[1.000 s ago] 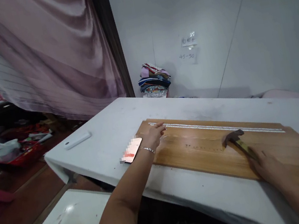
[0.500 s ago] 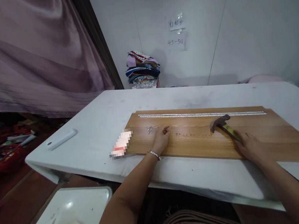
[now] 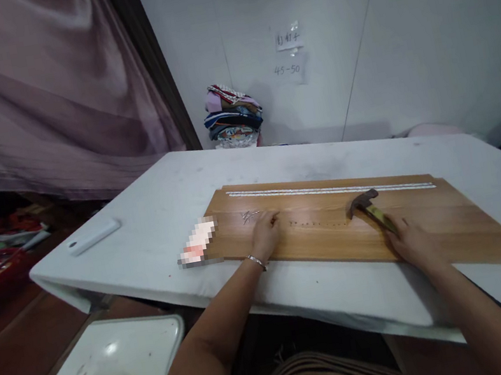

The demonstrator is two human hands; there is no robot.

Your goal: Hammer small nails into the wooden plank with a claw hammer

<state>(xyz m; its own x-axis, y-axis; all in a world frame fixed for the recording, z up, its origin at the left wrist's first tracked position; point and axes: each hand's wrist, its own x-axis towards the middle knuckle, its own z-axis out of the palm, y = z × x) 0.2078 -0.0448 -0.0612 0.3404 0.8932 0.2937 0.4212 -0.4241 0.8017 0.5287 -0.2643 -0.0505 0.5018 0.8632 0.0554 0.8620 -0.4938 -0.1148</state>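
Observation:
A brown wooden board [image 3: 433, 233] lies flat on the white table. My right hand [image 3: 408, 242] is wrapped around the yellow-and-black handle of a claw hammer [image 3: 371, 210], whose head is over the board. Over the board's left part is my left hand [image 3: 266, 235], a bracelet on its wrist. Its thumb and forefinger come together; anything between them is too small to make out. A loose pile of nails [image 3: 250, 216] lies just left of these fingers. Between the two hands runs a row of small dark spots [image 3: 314, 223] on the board, perhaps nail heads or holes.
Two white marked strips [image 3: 328, 190] run along the board's far edge. A pixelated phone-like object [image 3: 198, 241] sits at its left end. Farther left on the table [image 3: 142, 232] lies a white elongated object [image 3: 94, 236]. Folded clothes [image 3: 234, 116] are stacked by the wall.
The whole scene has shifted slightly left in view. My left fingers look a little more drawn together. The hammer stays in my right hand, hardly moved over the board.

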